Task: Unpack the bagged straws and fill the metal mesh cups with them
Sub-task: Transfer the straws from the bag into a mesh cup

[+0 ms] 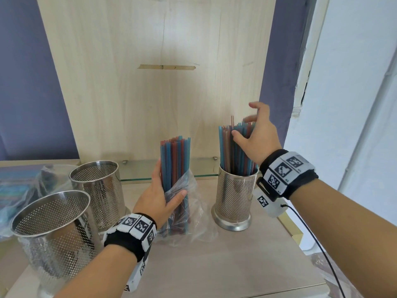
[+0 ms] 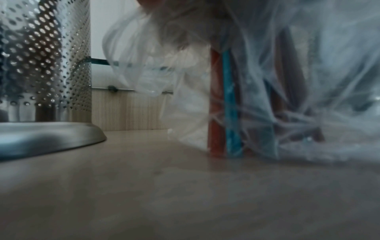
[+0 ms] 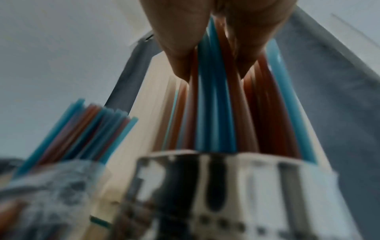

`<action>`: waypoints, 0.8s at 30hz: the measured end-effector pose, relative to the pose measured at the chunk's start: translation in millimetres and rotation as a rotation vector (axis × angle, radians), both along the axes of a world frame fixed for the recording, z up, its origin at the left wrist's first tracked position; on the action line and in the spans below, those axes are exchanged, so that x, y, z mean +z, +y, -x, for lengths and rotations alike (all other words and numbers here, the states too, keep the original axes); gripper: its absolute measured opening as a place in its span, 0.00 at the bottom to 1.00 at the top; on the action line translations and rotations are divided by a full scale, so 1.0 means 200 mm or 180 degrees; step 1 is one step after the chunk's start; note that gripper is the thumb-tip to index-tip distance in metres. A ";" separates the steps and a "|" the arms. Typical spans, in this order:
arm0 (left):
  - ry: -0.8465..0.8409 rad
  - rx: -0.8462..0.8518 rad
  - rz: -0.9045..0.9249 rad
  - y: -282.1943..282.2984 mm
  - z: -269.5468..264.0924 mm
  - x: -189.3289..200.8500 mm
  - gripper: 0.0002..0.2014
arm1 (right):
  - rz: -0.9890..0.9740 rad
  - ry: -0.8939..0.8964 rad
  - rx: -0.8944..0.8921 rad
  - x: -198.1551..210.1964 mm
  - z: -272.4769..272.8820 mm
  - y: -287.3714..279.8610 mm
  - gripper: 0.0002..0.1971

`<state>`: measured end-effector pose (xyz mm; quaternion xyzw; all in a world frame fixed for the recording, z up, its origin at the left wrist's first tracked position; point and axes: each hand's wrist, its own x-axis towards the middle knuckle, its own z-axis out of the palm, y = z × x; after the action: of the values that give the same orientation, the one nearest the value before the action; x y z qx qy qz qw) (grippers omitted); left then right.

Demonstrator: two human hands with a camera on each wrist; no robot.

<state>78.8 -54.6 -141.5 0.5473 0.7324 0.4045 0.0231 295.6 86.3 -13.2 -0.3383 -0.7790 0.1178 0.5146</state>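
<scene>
A bundle of blue and red straws [image 1: 175, 155] stands upright on the table in a clear plastic bag [image 1: 189, 190] pushed down around its lower half. My left hand [image 1: 169, 183] grips this bundle through the bag; the left wrist view shows the straws [image 2: 230, 105] standing on the tabletop inside the bag [image 2: 308, 81]. On the right, a metal mesh cup [image 1: 235, 196] holds many straws [image 1: 225, 147]. My right hand [image 1: 241, 126] holds their tops between thumb and fingers [image 3: 180, 40]. One straw sticks up higher. Two empty mesh cups [image 1: 101, 190] [image 1: 55, 233] stand at the left.
Crumpled plastic bags [image 1: 19, 186] lie at the far left behind the empty cups. A low glass shelf [image 1: 137, 171] runs along the wooden back panel [image 1: 150, 82]. The table edge [image 1: 294, 233] is close to the right of the filled cup.
</scene>
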 end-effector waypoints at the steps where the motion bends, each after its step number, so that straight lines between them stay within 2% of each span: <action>1: 0.0004 0.0002 -0.0001 0.00 0.00 0.00 0.51 | -0.0363 -0.0050 -0.0062 0.00 -0.01 0.00 0.34; 3: 0.0010 0.0000 -0.0014 0.00 0.00 0.00 0.51 | -0.1162 -0.0256 -0.0556 -0.02 -0.01 0.03 0.37; 4: 0.0009 -0.0007 -0.0034 0.00 0.00 -0.01 0.51 | -0.1334 -0.0321 -0.0797 -0.04 -0.02 0.04 0.39; 5: 0.0010 -0.0011 -0.0053 0.00 0.00 -0.01 0.51 | -0.1256 -0.0267 -0.0914 -0.06 -0.03 0.06 0.43; 6: 0.0015 -0.0016 -0.0067 0.00 0.01 -0.01 0.52 | -0.0923 -0.0131 -0.0824 -0.08 -0.03 0.06 0.48; 9: 0.0027 -0.0018 -0.0079 0.00 0.00 -0.01 0.52 | 0.0646 0.0489 -0.0056 -0.14 -0.03 0.06 0.59; 11: 0.0038 -0.0010 -0.0060 0.00 0.00 -0.01 0.52 | 0.1220 0.0390 -0.0002 -0.14 -0.04 0.07 0.55; 13: 0.0039 0.0000 -0.0042 0.00 0.00 -0.01 0.52 | 0.1211 0.0143 -0.0176 -0.10 -0.04 0.10 0.47; 15: 0.0036 -0.0008 -0.0051 0.00 0.00 0.00 0.52 | 0.1197 0.0196 -0.0248 -0.04 -0.04 0.13 0.43; 20: 0.0030 -0.0014 -0.0037 -0.01 0.00 0.00 0.53 | 0.1765 0.0234 -0.0048 -0.06 -0.04 0.18 0.44; 22: 0.0022 -0.0005 -0.0056 0.00 0.00 -0.01 0.52 | 0.1783 0.0165 0.0003 -0.10 -0.06 0.19 0.47; 24: 0.0010 -0.0030 -0.0065 -0.01 -0.01 0.00 0.53 | 0.1711 0.0299 0.0038 -0.10 -0.08 0.19 0.44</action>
<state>79.9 -55.7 -142.1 0.5516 0.7257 0.4109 0.0183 311.0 124.0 -33.5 -0.4522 -0.6971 0.3390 0.4411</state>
